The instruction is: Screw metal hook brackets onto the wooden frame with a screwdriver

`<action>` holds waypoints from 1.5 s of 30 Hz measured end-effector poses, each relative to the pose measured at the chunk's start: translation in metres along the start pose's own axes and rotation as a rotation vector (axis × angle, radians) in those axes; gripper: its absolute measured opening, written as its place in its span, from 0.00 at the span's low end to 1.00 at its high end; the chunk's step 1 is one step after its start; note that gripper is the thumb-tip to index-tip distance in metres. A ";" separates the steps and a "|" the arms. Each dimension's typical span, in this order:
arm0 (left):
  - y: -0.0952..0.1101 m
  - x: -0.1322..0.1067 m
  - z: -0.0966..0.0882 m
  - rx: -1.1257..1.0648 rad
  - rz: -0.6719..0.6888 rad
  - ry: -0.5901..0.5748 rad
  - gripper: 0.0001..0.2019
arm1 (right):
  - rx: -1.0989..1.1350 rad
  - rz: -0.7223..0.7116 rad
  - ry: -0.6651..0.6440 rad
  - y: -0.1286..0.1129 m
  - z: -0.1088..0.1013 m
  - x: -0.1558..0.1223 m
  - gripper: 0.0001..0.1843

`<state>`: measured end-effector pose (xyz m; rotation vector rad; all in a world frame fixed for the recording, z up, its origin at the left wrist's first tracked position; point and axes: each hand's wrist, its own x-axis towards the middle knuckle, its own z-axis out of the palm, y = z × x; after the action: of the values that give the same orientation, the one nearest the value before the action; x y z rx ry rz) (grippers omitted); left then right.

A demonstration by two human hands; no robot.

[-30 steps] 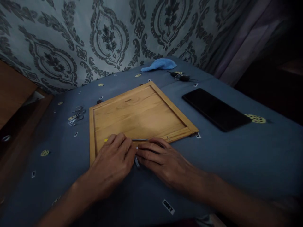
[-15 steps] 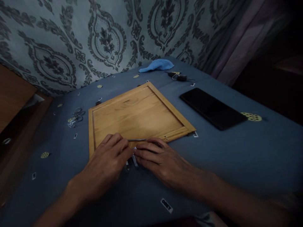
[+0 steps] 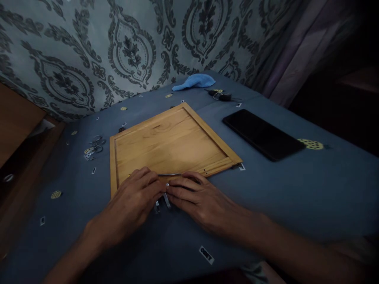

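Note:
A framed wooden panel (image 3: 170, 144) lies flat on a blue cloth. My left hand (image 3: 134, 201) rests curled on the panel's near edge, fingers drawn together over a small metal fitting (image 3: 161, 203) that pokes out below them. Pressed against that same fitting from the right is my right hand (image 3: 197, 199), its fingers close together. A thin metal shaft (image 3: 169, 174), probably a screwdriver, lies on the panel just beyond both hands; its handle is hidden under my left hand.
A black phone (image 3: 262, 134) lies right of the panel. Keys (image 3: 219, 94) and a blue rag (image 3: 194, 81) sit at the far edge by the patterned wall. Metal hooks (image 3: 94, 148) lie left of the panel. A curtain hangs at the right.
Both hands have shifted slightly toward me and left along the panel's near edge. A second metal piece now shows under my left fingers. The yellow handle end is now covered.

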<state>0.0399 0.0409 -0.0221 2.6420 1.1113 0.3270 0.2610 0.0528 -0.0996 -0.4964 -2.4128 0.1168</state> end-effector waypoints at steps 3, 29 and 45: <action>0.001 -0.001 0.001 -0.006 -0.022 0.001 0.07 | 0.001 -0.005 -0.019 0.000 -0.001 0.000 0.14; 0.016 -0.021 0.018 0.087 -0.107 0.177 0.11 | 0.012 0.010 -0.017 -0.002 -0.004 0.002 0.13; 0.010 -0.022 0.024 -0.108 -0.151 0.199 0.09 | 0.011 -0.009 0.008 -0.001 -0.005 0.002 0.13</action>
<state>0.0386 0.0149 -0.0435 2.4557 1.3053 0.6123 0.2623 0.0526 -0.0948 -0.4801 -2.4055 0.1239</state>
